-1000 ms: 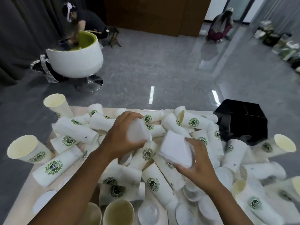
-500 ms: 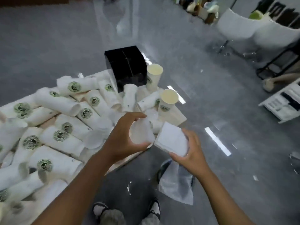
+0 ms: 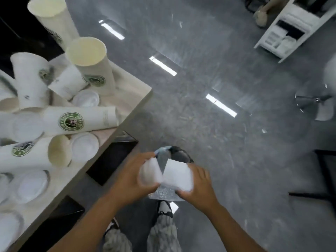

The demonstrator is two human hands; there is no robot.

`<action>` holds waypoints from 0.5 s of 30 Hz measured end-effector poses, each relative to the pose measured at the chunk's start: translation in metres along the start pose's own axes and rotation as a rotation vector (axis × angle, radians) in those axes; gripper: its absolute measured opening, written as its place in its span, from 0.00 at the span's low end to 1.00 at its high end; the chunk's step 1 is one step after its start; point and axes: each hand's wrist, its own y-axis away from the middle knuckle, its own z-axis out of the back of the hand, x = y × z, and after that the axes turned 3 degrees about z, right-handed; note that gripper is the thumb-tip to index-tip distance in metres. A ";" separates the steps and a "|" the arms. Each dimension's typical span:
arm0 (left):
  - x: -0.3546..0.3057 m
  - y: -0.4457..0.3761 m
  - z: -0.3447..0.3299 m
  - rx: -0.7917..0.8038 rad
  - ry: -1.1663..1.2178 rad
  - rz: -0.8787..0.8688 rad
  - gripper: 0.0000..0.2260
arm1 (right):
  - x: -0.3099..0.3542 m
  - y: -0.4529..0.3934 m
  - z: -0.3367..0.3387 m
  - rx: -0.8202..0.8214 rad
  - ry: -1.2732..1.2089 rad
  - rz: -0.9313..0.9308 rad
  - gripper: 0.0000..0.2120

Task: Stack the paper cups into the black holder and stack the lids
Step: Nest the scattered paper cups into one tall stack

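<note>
Paper cups (image 3: 80,122): approx 7 visible on the counter (image 3: 134,95), all at frame left. 2 stand upright w/ mouths open, cream inside, nearest the counter's far corner; 1 stands upside down just left of them; at least 4 lie on their sides toward the counter's near edge. Tall, tapered, matte white paper; most show a round green logo. Lids (image 3: 86,99): at least 5 among the cups, round, flat, white translucent plastic w/ raised rims; 1 lies just below the upright cups, 1 beside the mouth of a lying cup, others near the counter's near-left edge, partly cut off. Black holder (image 3: 11,24): only a dark glossy part shows behind the cups at the counter's far left, shape unclear.

Off the counter, to its right over the grey glossy floor (image 3: 200,88), both hands hold white items, blurred. Left hand (image 3: 131,180) grips a rounded white piece (image 3: 150,171), fingers curled round it. Right hand (image 3: 198,188) grips a squarish white piece (image 3: 179,176), thumb and fingers wrapped on its edges. The 2 pieces touch at their inner edges. Cannot tell whether these are cups or lids. Under them a crinkly silver plastic bag (image 3: 163,194) lies on the floor by the person's feet.

Counter top is pale wood-grain w/ a squared corner. 1 white shelf unit (image 3: 283,33) stands far from the counter, top right.
</note>
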 end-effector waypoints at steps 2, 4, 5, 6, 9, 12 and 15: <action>0.023 -0.010 -0.020 0.023 -0.010 -0.007 0.38 | -0.019 -0.003 -0.025 0.020 0.013 -0.023 0.46; 0.042 -0.017 -0.036 0.041 -0.026 -0.008 0.39 | -0.033 -0.008 -0.044 0.019 0.028 -0.029 0.47; 0.049 -0.021 -0.042 0.050 -0.035 -0.007 0.40 | -0.039 -0.012 -0.053 0.024 0.034 -0.034 0.48; 0.057 -0.024 -0.047 0.060 -0.047 -0.002 0.41 | -0.045 -0.016 -0.061 0.032 0.043 -0.033 0.49; 0.076 -0.033 -0.057 0.081 -0.080 0.001 0.42 | -0.062 -0.028 -0.081 0.078 0.110 -0.056 0.54; 0.083 -0.041 -0.062 0.119 -0.095 0.016 0.43 | -0.066 -0.033 -0.083 0.094 0.100 -0.120 0.57; 0.079 -0.046 -0.064 0.147 -0.099 0.029 0.42 | -0.058 -0.034 -0.073 0.011 0.005 -0.126 0.54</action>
